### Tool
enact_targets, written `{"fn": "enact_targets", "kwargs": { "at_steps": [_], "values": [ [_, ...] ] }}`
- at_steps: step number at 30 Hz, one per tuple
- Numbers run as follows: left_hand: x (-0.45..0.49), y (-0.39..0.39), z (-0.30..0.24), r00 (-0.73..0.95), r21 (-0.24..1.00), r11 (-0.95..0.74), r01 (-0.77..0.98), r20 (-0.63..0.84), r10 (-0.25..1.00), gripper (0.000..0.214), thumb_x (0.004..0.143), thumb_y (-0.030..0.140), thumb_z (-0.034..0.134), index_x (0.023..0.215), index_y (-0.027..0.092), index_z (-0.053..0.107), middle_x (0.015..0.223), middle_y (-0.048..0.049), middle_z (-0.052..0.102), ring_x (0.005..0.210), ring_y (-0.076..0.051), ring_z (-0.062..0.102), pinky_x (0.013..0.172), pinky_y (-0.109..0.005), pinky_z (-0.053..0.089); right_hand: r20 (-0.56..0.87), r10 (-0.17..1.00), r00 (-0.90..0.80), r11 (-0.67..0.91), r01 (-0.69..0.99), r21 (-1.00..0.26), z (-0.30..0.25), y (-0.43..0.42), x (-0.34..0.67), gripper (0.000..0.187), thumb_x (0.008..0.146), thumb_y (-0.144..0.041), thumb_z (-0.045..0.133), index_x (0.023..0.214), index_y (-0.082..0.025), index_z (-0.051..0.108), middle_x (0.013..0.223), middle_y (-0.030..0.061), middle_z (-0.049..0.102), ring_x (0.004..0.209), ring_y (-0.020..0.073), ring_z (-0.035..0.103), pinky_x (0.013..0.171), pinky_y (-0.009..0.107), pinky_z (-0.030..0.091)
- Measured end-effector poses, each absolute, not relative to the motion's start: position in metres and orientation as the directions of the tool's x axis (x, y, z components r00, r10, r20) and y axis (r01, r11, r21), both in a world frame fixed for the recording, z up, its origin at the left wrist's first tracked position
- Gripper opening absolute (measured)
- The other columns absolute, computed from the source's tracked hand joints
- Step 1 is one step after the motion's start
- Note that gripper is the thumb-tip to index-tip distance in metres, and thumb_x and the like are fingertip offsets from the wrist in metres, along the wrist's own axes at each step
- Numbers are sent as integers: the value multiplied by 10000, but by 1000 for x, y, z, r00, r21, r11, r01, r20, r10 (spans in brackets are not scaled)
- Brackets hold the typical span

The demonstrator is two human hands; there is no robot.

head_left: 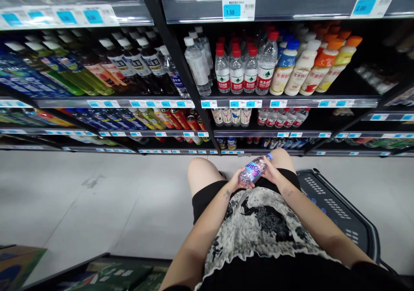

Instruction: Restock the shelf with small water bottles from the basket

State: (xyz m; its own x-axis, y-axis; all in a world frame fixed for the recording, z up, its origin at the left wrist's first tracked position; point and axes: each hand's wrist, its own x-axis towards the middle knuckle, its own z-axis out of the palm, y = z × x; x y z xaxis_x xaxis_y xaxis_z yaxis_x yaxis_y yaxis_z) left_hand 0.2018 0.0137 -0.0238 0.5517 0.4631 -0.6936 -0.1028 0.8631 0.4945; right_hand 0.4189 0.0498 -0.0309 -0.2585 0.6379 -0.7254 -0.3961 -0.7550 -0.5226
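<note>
A clear plastic water bottle with a blue and purple label and a blue cap lies tilted between my two hands, just above my lap. My left hand wraps around the bottle's base end. Up at the neck, close to the cap, my right hand grips the other end. The cap points away from me and to the right. Both hands are in front of my knees, below the drink shelves.
Red-capped water bottles and colourful milk drinks stand on the shelf ahead. Tea bottles fill the left bay. A dark shopping basket sits on the floor at my right. Behind me is a low display of green packages.
</note>
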Motion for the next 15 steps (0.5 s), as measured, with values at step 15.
{"fn": "enact_targets", "kwargs": {
  "at_steps": [15],
  "values": [
    [219, 4, -33, 365, 711, 704, 5, -656, 660, 773, 618, 434, 903, 1301, 182, 641, 939, -48, 753, 721, -146, 665, 639, -224, 463, -684, 708, -173, -628, -597, -499, -23, 54, 416, 225, 749, -343, 764, 859, -223, 610, 792, 4, 704, 786, 207, 688, 785, 324, 573]
  ]
}}
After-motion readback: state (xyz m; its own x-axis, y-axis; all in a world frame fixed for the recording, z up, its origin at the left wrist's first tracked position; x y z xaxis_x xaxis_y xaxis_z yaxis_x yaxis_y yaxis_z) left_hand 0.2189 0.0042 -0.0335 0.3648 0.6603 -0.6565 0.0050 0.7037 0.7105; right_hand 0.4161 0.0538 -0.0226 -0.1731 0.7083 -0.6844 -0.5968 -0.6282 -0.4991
